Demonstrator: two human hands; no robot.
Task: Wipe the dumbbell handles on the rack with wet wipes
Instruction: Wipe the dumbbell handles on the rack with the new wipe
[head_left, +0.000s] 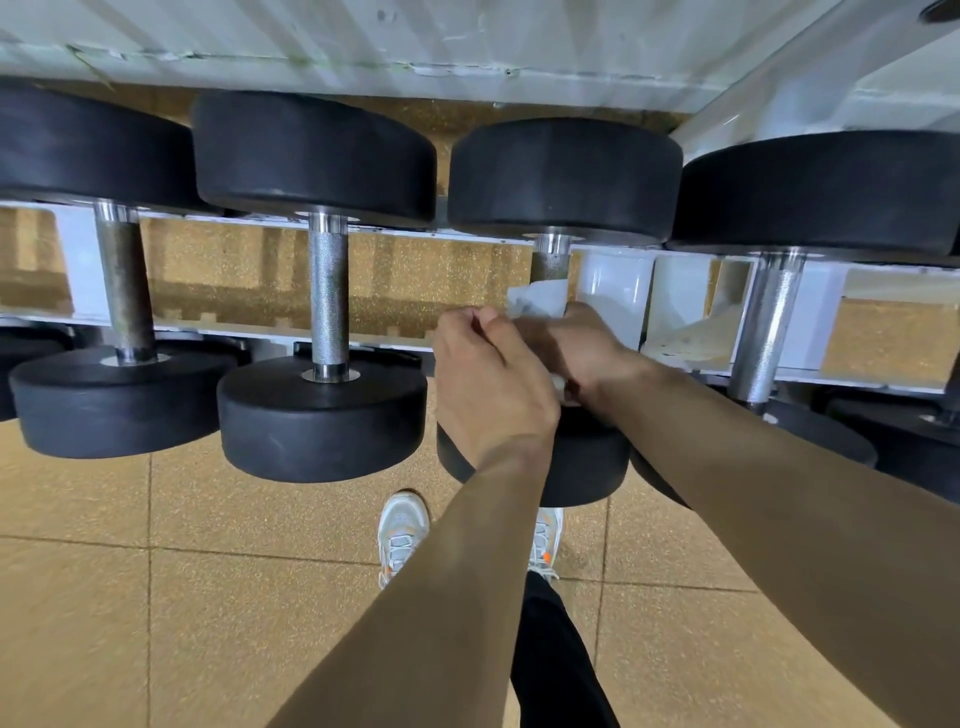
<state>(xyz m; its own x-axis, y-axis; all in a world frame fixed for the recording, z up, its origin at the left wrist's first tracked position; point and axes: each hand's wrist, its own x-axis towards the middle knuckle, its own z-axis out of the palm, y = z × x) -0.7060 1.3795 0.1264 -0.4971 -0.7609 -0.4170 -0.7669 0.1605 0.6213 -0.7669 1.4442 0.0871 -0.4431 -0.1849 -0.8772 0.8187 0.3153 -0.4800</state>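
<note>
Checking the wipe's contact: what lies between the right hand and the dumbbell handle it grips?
The head view shows a white wet wipe wrapped round the handle, between it and the right hand.

- Between the leftmost handle and the second handle the rack stands open, with floor showing through the gap.
- A similar gap lies between the second handle and the third handle.
- The left hand, fingers curled, and the right hand, wrapped round the wipe, crowd the third handle.
- Just right of it a white upright blocks the side.
- The black back heads sit nearly touching, a wall behind the handles.
</note>
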